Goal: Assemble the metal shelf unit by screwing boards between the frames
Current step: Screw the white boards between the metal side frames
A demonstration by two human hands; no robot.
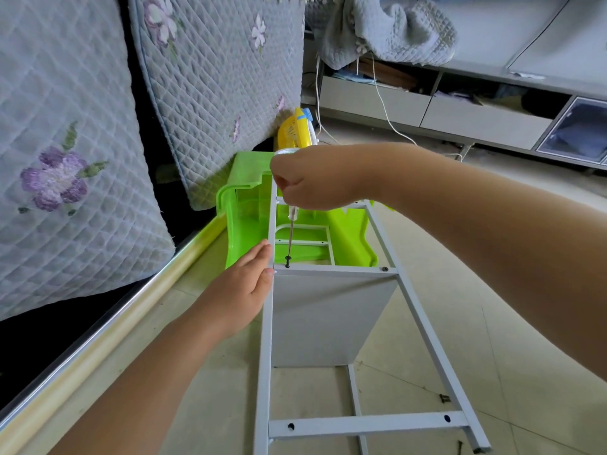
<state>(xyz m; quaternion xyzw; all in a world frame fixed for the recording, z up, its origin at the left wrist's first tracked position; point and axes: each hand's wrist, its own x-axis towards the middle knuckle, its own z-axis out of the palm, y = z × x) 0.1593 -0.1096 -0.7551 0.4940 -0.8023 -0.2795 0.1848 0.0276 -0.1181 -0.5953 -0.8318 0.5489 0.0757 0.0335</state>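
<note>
The frame (267, 323) lay with its long axis running away from the person, a grey board (328, 320) standing on edge beneath its crossbar. The right hand (315, 178) clenched a screwdriver (291, 234) pointing straight down onto a screw (287, 260) at the crossbar's left end. The left hand (244, 290) pressed straight fingers flat against the left rail; no writing was legible.

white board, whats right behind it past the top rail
Behind the white board, the green plastic stool shows through the frame; the right hand covers its far edge.
</note>
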